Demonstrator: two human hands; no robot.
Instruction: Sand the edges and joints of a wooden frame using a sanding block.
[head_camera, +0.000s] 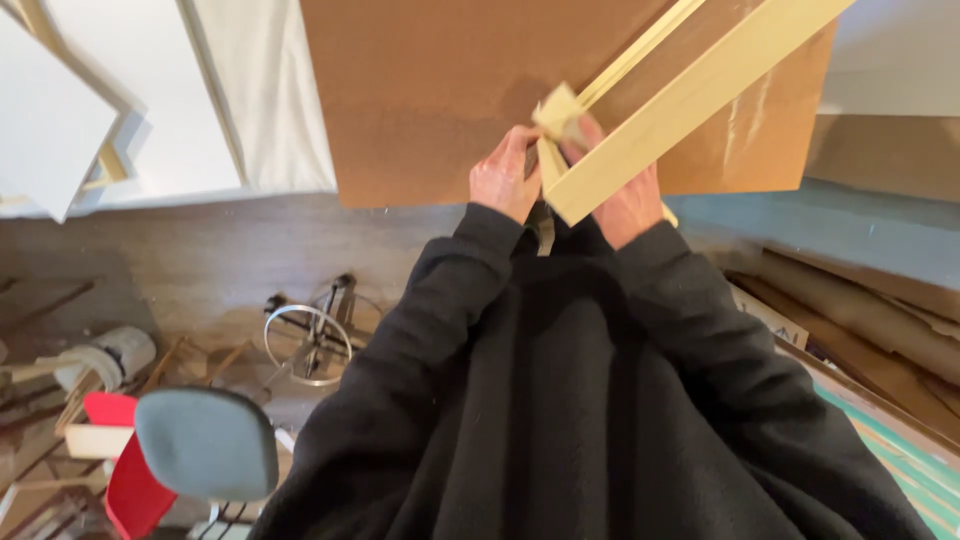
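Note:
A pale wooden frame lies over a brown board, its near corner pulled close to my body. My left hand rests at the corner's left side, fingers curled by a small pale piece of folded paper or block held against the wood. My right hand grips the frame's corner from underneath, partly hidden by the wide bar. My black sleeves fill the lower middle of the view.
White stretched canvases lean at the upper left. A grey-seated stool, a red object, a wire ring stand and wood scraps lie on the floor at left. Rolled brown paper sits at right.

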